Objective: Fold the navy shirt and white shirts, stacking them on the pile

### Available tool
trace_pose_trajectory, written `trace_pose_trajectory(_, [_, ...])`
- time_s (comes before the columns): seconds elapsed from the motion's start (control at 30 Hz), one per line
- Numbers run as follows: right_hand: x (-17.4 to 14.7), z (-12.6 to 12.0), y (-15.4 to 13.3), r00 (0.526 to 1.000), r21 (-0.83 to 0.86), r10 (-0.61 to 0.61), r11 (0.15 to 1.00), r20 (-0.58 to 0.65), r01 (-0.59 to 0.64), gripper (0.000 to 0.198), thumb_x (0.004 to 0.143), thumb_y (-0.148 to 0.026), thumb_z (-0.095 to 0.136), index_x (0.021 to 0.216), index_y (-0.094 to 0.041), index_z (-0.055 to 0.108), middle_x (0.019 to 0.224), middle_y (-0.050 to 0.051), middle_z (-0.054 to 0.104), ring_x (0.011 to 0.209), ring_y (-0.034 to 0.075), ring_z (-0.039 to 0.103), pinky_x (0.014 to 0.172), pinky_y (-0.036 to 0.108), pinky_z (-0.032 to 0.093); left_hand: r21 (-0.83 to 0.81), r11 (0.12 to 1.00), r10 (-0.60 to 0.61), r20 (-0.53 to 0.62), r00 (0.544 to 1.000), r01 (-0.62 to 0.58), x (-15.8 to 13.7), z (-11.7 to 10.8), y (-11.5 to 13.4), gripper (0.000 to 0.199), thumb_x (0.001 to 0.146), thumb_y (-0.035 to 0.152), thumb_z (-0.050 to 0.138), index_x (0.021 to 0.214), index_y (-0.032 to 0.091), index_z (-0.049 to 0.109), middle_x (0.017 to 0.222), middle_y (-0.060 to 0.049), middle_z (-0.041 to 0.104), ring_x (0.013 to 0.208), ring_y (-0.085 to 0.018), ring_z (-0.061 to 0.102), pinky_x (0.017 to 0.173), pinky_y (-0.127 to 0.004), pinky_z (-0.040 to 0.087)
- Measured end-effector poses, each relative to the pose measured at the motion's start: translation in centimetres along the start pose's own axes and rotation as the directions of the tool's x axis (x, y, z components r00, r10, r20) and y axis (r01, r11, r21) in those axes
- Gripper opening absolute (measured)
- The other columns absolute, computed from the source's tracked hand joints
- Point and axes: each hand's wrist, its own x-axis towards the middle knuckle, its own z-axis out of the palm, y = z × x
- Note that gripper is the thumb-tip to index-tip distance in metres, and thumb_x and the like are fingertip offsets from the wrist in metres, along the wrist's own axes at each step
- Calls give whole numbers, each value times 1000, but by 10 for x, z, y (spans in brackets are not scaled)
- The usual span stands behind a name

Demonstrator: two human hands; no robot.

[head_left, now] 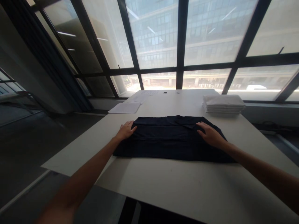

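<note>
A dark navy folded garment (163, 140) lies flat across the white table in front of me, wider than it is deep; its exact kind cannot be told. My left hand (126, 130) rests at its left edge, fingers stretched out and thumb over the cloth. On the right part of the cloth lies my right hand (209, 134), its fingers spread and pointing up and left. Neither hand grips anything. Faint crease lines run lengthwise along the garment.
A stack of folded white cloths (223, 104) sits at the table's back right. Several sheets of paper (125, 108) lie at the back left. The white table (149, 180) has its near edge close to me, and large windows (158, 37) stand behind it.
</note>
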Motion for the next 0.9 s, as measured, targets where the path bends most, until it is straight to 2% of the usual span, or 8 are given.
trace_pose_trajectory(0.03, [19, -4, 9, 1000, -26, 30, 999, -10, -30, 52, 97, -36, 50, 144, -15, 56, 146, 15, 57, 141, 32, 46, 117, 47, 36, -31, 999, 31, 5, 1000, -31, 16, -2, 6, 68, 100, 52, 38, 154, 10, 39, 160, -18, 38, 150, -33, 30, 121, -53, 23])
trace_pose_trajectory(0.13, [71, -10, 36, 986, -113, 151, 983, 76, -142, 50, 95, -30, 55, 140, -9, 58, 138, 19, 63, 129, 33, 59, 111, 41, 43, -90, 989, 118, 44, 992, -114, 60, -5, 25, 70, 96, 55, 47, 149, 9, 47, 158, -18, 42, 149, -29, 35, 122, -40, 27])
trace_pose_trajectory(0.3, [123, -3, 69, 950, -190, 228, 964, 215, -189, 54, 93, -31, 64, 142, -10, 57, 144, 20, 58, 133, 32, 55, 112, 38, 40, -106, 982, 168, 134, 977, -155, 107, -7, 37, 72, 90, 58, 55, 146, 13, 51, 154, -14, 49, 144, -28, 44, 119, -36, 33])
trace_pose_trajectory(0.4, [137, 2, 81, 928, -174, 221, 969, 301, -174, 56, 89, -28, 70, 140, -10, 59, 141, 20, 60, 129, 31, 58, 109, 36, 43, -104, 980, 188, 204, 961, -170, 122, -9, 31, 74, 83, 56, 63, 144, 13, 54, 153, -15, 50, 141, -28, 47, 117, -33, 35])
trace_pose_trajectory(0.57, [158, -1, 94, 886, -119, 198, 980, 420, -162, 52, 83, -29, 77, 131, -12, 67, 123, 16, 72, 108, 27, 70, 94, 30, 52, -89, 979, 204, 312, 928, -185, 147, -18, 18, 70, 72, 52, 73, 131, 17, 64, 145, -14, 58, 133, -29, 54, 110, -32, 41])
trace_pose_trajectory(0.77, [179, -5, 109, 816, -72, 196, 980, 544, -188, 46, 78, -34, 79, 118, -12, 73, 115, 15, 73, 93, 25, 71, 77, 29, 54, -66, 990, 143, 440, 887, -127, 173, -22, 16, 57, 62, 53, 78, 108, 20, 72, 121, -11, 71, 107, -27, 66, 85, -28, 52])
trace_pose_trajectory(0.9, [183, -2, 118, 808, -37, 161, 985, 567, -170, 42, 72, -35, 80, 107, -12, 75, 107, 13, 74, 88, 25, 69, 73, 28, 53, -72, 992, 125, 482, 867, -103, 177, -24, 22, 59, 57, 49, 82, 106, 19, 71, 107, -9, 74, 94, -24, 67, 73, -26, 52])
